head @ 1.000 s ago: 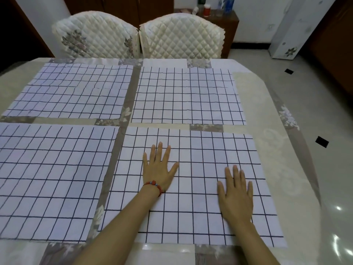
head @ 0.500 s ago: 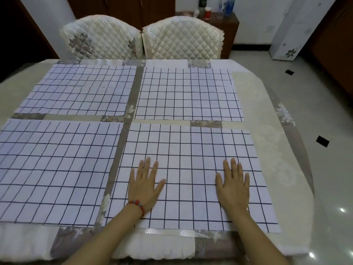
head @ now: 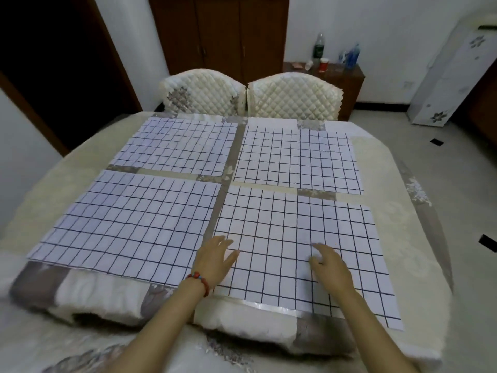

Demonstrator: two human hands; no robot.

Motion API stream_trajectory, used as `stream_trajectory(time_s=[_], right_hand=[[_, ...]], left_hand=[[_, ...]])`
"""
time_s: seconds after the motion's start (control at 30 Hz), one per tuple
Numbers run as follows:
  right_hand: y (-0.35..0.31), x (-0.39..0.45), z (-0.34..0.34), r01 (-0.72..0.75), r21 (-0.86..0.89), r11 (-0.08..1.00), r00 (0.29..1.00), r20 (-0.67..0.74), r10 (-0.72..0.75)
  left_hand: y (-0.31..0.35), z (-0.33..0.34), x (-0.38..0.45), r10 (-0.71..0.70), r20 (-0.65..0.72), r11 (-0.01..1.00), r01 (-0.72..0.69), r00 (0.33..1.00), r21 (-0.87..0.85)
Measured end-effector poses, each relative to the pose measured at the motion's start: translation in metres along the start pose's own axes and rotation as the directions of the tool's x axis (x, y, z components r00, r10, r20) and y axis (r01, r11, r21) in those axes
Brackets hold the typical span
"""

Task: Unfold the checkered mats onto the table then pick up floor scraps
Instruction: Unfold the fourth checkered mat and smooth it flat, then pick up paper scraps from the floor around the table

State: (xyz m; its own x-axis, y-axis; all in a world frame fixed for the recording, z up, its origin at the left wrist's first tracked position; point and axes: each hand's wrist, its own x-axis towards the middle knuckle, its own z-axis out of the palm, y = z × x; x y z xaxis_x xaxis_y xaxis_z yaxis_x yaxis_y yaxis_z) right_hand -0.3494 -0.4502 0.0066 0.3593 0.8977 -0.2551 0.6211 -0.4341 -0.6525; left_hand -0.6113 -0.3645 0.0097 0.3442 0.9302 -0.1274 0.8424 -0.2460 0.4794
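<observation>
Checkered mats (head: 172,219) lying unfolded in a two-by-two block across the bench (head: 419,238).
Resting left hand (head: 215,261) and right hand (head: 329,265) on the near-right mat (head: 309,238), fingers loose, gripping nothing; floor scraps (head: 488,243) lying off the bench's right edge, nearer the right hand.

Single head view, forward and down across the table (head: 403,168), near edge close.

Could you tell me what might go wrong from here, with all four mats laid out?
The near right mat overhangs the table's front edge, so the left hand or right hand might drag it off. A dark scrap and another scrap on the floor beyond the table's right side could be missed.
</observation>
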Motion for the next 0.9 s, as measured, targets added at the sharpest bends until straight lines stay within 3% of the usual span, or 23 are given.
stream_trajectory(time_s=[0.17, 0.3, 0.43, 0.53, 0.7, 0.8, 0.9], right_hand=[[-0.048, -0.025, 0.004, 0.183, 0.038, 0.982, 0.962, 0.197, -0.186], [-0.096, -0.047, 0.024, 0.395, 0.053, 0.917, 0.865, 0.314, -0.391], [-0.157, -0.093, 0.060, 0.618, 0.094, 0.780, 0.679, 0.436, -0.591], [-0.196, -0.145, 0.093, 0.759, 0.145, 0.634, 0.484, 0.525, -0.700], [-0.225, -0.243, 0.147, 0.832, 0.326, 0.450, 0.167, 0.626, -0.762], [-0.218, -0.290, 0.179, 0.837, 0.349, 0.421, 0.056, 0.711, -0.701], [-0.199, -0.323, 0.215, 0.816, 0.344, 0.464, 0.007, 0.797, -0.603]], left_hand=[[-0.010, -0.048, -0.065, -0.114, -0.111, 0.989, 0.101, 0.987, -0.112], [-0.024, -0.074, -0.136, -0.326, -0.269, 0.936, 0.269, 0.906, -0.229], [-0.041, -0.090, -0.245, -0.522, -0.413, 0.852, 0.434, 0.746, -0.291], [-0.058, -0.086, -0.335, -0.654, -0.462, 0.751, 0.588, 0.599, -0.301], [-0.072, -0.048, -0.471, -0.811, -0.472, 0.555, 0.713, 0.347, -0.429], [-0.072, -0.011, -0.537, -0.882, -0.411, 0.440, 0.718, 0.232, -0.539], [-0.077, 0.029, -0.591, -0.943, -0.309, 0.300, 0.716, 0.123, -0.631]])
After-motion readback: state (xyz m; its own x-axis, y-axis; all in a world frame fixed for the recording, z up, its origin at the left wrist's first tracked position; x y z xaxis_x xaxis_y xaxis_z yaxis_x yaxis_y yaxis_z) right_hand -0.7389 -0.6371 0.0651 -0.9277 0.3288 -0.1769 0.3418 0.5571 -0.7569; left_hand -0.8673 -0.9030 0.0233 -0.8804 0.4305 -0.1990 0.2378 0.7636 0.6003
